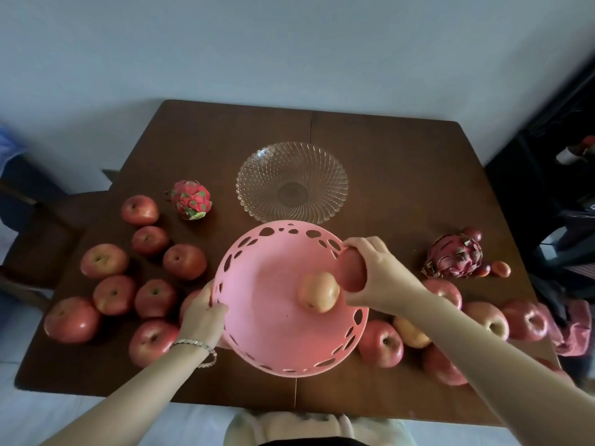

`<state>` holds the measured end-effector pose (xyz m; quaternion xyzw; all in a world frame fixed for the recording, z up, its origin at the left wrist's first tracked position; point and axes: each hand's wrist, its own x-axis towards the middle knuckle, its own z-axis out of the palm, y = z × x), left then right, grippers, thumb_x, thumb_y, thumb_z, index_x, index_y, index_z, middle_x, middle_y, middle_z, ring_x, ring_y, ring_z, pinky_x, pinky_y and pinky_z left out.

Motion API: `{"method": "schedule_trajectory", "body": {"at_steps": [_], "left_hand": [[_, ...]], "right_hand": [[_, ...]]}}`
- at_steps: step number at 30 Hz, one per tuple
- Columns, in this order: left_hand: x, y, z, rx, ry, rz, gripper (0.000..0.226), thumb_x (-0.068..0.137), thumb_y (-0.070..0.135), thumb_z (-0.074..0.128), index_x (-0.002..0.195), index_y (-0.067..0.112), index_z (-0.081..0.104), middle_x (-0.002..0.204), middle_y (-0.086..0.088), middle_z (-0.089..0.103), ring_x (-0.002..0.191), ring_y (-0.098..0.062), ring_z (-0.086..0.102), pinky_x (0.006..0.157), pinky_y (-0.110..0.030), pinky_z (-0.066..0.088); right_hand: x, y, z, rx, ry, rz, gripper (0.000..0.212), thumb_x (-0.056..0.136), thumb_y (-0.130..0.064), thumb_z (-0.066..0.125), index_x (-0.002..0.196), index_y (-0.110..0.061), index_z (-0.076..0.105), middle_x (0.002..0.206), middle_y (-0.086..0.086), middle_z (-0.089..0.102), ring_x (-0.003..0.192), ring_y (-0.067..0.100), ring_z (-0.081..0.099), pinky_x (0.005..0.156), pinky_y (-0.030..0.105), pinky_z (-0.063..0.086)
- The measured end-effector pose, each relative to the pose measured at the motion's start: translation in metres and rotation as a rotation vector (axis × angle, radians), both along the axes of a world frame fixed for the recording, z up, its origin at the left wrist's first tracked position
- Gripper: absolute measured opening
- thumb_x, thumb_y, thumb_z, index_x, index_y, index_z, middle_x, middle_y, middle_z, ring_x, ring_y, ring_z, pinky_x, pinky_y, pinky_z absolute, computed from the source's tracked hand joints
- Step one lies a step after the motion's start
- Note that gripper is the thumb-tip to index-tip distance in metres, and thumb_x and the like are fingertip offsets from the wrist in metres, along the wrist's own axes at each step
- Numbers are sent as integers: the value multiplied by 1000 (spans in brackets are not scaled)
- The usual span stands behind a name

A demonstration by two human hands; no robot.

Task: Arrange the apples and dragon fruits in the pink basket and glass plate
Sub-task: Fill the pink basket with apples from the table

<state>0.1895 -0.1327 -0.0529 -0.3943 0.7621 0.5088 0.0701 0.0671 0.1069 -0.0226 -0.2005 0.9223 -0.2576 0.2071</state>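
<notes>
The pink basket [267,317] sits at the table's front centre with one yellowish-red apple [318,292] inside. My right hand [373,272] holds a red apple [351,272] over the basket's right rim. At the left rim, my left hand [203,313] grips the basket's edge, and a red apple sits right behind the fingers. The empty glass plate [291,181] stands just behind the basket. One dragon fruit [191,199] lies left of the plate, another dragon fruit [455,255] at the right. Several apples [104,260] lie on the left, several more apples [381,344] on the right.
The brown wooden table [402,162] has bare room behind and beside the plate. Small red fruits [500,268] lie near the right dragon fruit. A pink cloth [573,333] hangs at the table's right edge. Dark furniture stands to the right, a wall behind.
</notes>
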Motion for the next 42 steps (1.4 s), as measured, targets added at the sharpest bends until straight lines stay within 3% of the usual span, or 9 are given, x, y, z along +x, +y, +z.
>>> {"method": "schedule_trajectory", "body": {"at_steps": [10, 12, 15, 17, 23, 26, 30, 36, 42], "left_hand": [[-9, 6, -24, 4, -201, -98, 54, 88, 3, 44, 139, 15, 31, 107, -15, 60, 85, -28, 55, 79, -32, 42], [-10, 9, -22, -283, -219, -267, 72, 84, 4, 53, 145, 10, 15, 120, -24, 55, 94, -34, 57, 85, -37, 45], [-17, 26, -28, -844, 183, -605, 75, 66, 5, 66, 134, 3, 35, 131, -31, 47, 119, -43, 49, 95, -52, 47], [-38, 49, -14, -745, 277, -831, 56, 81, 17, 54, 134, 12, 38, 137, -18, 46, 124, -31, 48, 98, -42, 48], [-110, 96, -29, -433, -263, -1007, 70, 78, 59, 50, 139, 42, 20, 140, -3, 35, 122, -28, 48, 92, -41, 45], [-124, 107, -31, -381, -321, -1037, 49, 66, 41, 59, 113, 34, 48, 113, -4, 58, 96, -28, 61, 78, -37, 52], [-117, 102, -34, -358, -238, -964, 36, 57, 22, 63, 89, 24, 49, 88, -3, 64, 71, -22, 60, 63, -31, 54], [-84, 53, -52, -363, 11, -693, 85, 60, 8, 74, 134, 20, 35, 127, -6, 26, 104, -23, 49, 88, -22, 44], [-65, 32, -66, -330, 55, -640, 77, 62, 7, 72, 133, 15, 41, 133, -8, 21, 125, -21, 33, 94, -10, 24]], "right_hand": [[-9, 3, -12, 5, -79, -41, 78, 61, -25, 77, 129, -32, 39, 122, -4, 40, 106, 18, 53, 86, 34, 52], [-13, 7, -11, -39, -90, -66, 76, 61, -24, 77, 127, -31, 41, 120, -3, 41, 101, 17, 54, 85, 32, 53], [-18, 12, -8, -94, -115, -82, 72, 60, -21, 78, 123, -32, 44, 117, -2, 43, 97, 15, 54, 80, 27, 55], [-20, 14, -7, -109, -115, -84, 70, 60, -21, 78, 120, -34, 45, 115, -2, 44, 97, 13, 54, 79, 24, 53], [-19, 16, -6, -86, -126, -66, 74, 60, -24, 78, 123, -34, 43, 117, -3, 42, 99, 12, 51, 87, 25, 49], [-15, 17, -6, -72, -144, -48, 75, 61, -24, 79, 126, -32, 41, 118, -3, 41, 99, 12, 50, 88, 21, 44], [-9, 20, -7, -49, -148, -46, 75, 62, -25, 77, 127, -34, 40, 120, -5, 41, 100, 13, 52, 87, 24, 47], [-8, -1, -9, 38, -149, 12, 86, 62, -33, 78, 135, -30, 32, 130, -6, 42, 106, 15, 54, 89, 31, 49], [-11, -50, -51, 226, -141, 94, 81, 64, -28, 77, 133, -20, 36, 135, 5, 32, 112, 27, 53, 83, 33, 49]]}}
